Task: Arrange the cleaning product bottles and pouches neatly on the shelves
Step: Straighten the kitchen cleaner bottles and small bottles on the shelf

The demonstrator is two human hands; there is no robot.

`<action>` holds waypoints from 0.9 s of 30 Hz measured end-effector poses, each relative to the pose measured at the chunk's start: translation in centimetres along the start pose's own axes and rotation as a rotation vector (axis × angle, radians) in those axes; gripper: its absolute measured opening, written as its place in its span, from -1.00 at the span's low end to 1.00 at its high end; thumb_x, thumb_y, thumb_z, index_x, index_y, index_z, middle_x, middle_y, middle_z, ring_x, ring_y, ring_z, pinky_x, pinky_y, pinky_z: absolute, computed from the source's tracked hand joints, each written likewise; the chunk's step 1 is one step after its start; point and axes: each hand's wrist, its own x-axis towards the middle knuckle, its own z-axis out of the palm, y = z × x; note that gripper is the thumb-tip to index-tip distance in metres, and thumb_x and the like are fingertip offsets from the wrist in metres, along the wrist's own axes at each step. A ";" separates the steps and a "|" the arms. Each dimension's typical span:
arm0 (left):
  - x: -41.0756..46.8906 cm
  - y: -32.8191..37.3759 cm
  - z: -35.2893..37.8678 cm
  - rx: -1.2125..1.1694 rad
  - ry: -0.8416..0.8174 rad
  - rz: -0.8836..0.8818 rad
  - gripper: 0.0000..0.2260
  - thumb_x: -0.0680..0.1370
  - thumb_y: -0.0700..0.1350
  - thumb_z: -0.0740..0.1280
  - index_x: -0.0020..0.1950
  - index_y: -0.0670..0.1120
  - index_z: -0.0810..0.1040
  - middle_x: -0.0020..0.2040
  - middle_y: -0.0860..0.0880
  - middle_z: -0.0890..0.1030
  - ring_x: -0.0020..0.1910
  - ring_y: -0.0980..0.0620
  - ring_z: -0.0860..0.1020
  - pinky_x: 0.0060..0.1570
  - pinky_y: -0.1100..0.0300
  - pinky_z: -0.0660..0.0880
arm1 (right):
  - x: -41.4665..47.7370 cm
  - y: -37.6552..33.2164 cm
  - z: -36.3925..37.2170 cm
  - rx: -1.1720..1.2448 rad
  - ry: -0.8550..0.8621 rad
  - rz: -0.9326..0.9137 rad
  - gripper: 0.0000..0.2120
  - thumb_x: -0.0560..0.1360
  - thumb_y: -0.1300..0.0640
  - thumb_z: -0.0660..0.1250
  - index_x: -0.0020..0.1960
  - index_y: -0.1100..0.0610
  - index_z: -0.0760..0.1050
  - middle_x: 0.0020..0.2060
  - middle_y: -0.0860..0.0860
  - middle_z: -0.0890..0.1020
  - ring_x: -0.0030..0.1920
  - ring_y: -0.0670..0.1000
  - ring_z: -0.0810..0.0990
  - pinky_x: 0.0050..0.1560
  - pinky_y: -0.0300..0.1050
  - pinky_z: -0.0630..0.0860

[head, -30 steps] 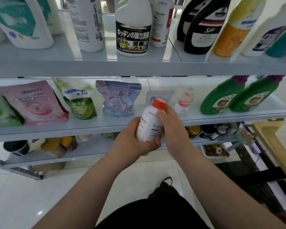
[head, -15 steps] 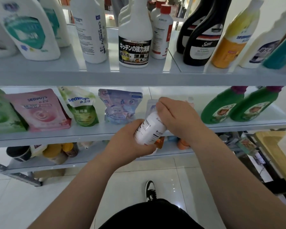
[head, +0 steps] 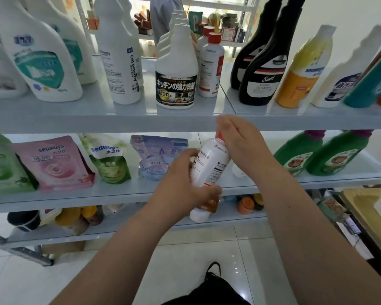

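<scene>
The left hand (head: 180, 186) is gripping the bottle (head: 209, 164) round its lower body, fingers and thumb curling about it. The right hand (head: 242, 146) is lying over the cap (head: 219, 136) with its fingers only slightly bent. Whether they are pinching the cap is hidden, so I cannot tell. The bottle is hanging in the air just below and in front of the top shelf's (head: 75, 119) lip, touching no shelf.

The step in hand is probably lifting it onto the top shelf, beside the red-capped pair (head: 211, 67) standing there. Doing it well is likely calling for righting the bottle first, carrying the cap clear of the lip, then setting the base flat with the label forward, without nudging the sprayer (head: 175, 84) at the shelf's front.

Its long axis is tilting, the cap pointing up and right toward the lip and the base pointing down and left.
</scene>
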 end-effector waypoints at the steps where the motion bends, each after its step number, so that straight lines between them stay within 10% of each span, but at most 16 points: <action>1: 0.3 0.1 0.0 -0.048 0.033 -0.011 -0.30 0.33 0.08 0.61 0.22 0.32 0.18 0.10 0.24 0.42 -0.01 0.15 0.57 -0.09 0.10 0.67 | 0.0 0.1 0.1 0.121 0.037 0.036 -0.64 0.69 -0.09 0.13 -0.16 0.10 0.44 -0.27 -0.06 0.49 -0.30 -0.20 0.42 -0.14 -0.10 0.40; 5: 1.9 1.1 -0.7 -0.413 0.112 0.040 -0.54 0.45 -0.07 0.55 0.23 0.09 0.40 0.17 0.06 0.57 -0.04 0.01 0.68 -0.23 0.04 0.68 | -0.3 1.7 0.5 0.592 -0.028 0.073 -0.82 0.61 -0.13 0.23 0.14 -0.13 0.53 0.04 -0.08 0.65 0.10 -0.05 0.64 0.17 0.16 0.63; 8: 3.4 2.2 -1.2 -0.615 0.073 0.057 -0.65 0.50 0.03 0.48 0.26 0.15 0.53 0.23 -0.05 0.61 0.08 -0.05 0.68 -0.12 -0.03 0.68 | -0.1 2.6 0.4 0.636 -0.192 0.016 -0.60 0.65 0.12 0.30 0.44 -0.14 0.36 0.22 -0.11 0.65 0.25 -0.01 0.63 0.24 0.11 0.61; 13: 7.0 4.4 -1.7 -0.566 0.038 0.189 -0.65 0.65 -0.05 0.30 0.34 0.36 0.46 0.33 0.02 0.57 0.23 -0.02 0.62 0.01 0.02 0.66 | 2.9 3.1 -0.7 0.622 -0.163 -0.055 -0.34 0.48 0.00 0.53 0.45 -0.25 0.28 0.23 -0.16 0.65 0.27 -0.03 0.63 0.22 0.06 0.61; 18: 9.0 3.4 -2.1 0.199 0.301 0.360 -0.50 0.61 0.08 0.23 0.56 0.19 0.26 0.39 0.13 0.37 0.34 0.25 0.38 0.26 0.31 0.43 | 7.1 3.5 -2.2 0.550 0.034 -0.054 -0.39 0.49 0.18 0.51 0.36 -0.23 0.32 0.11 -0.30 0.60 0.12 -0.30 0.61 -0.01 -0.30 0.60; 22: 10.5 -0.2 -1.5 0.847 0.491 0.408 -0.43 0.50 0.03 0.40 0.49 -0.08 0.41 0.32 -0.15 0.50 0.35 -0.19 0.45 0.37 -0.29 0.37 | 10.4 3.8 -2.7 0.384 0.140 -0.028 -0.41 0.44 0.14 0.56 0.23 -0.25 0.30 0.00 -0.41 0.50 -0.09 -0.53 0.51 -0.24 -0.59 0.42; 27: 11.5 -2.7 -0.8 1.030 0.599 0.447 -0.37 0.41 0.01 0.49 0.45 -0.13 0.48 0.26 -0.17 0.53 0.29 -0.18 0.45 0.44 -0.35 0.23 | 12.8 4.8 -1.5 0.220 0.154 -0.047 -0.43 0.37 0.07 0.61 0.18 -0.14 0.33 0.06 -0.14 0.55 0.01 -0.29 0.55 -0.12 -0.45 0.43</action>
